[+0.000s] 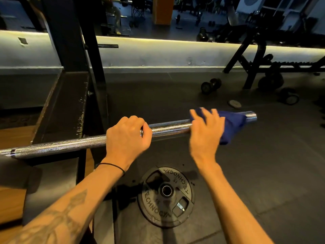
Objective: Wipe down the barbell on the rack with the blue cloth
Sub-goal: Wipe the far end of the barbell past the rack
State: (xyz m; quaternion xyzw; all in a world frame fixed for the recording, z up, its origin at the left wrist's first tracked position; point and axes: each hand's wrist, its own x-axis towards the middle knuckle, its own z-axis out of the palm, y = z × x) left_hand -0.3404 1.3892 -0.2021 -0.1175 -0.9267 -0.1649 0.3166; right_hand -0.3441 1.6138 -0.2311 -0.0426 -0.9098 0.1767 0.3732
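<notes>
While gripping: left hand curled over bar, knuckles up, forearm reaching from lower left
Right hand: blurred, fingers spread, pressing cloth on bar near its right end
Cloth: blue, draped over bar, hanging below
Bar: on rack, running left to right
Floor: plate below the hands

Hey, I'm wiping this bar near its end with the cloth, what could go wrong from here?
1. The blue cloth hangs loosely off the barbell under the right hand, whose fingers look fairly straight, so it may slip off.
2. The weight plate lies on the floor just below; stepping forward might mean tripping on it.
3. Only the left hand grips the bar, so hard wiping near the free end could perhaps roll or shift it on the rack.
</notes>
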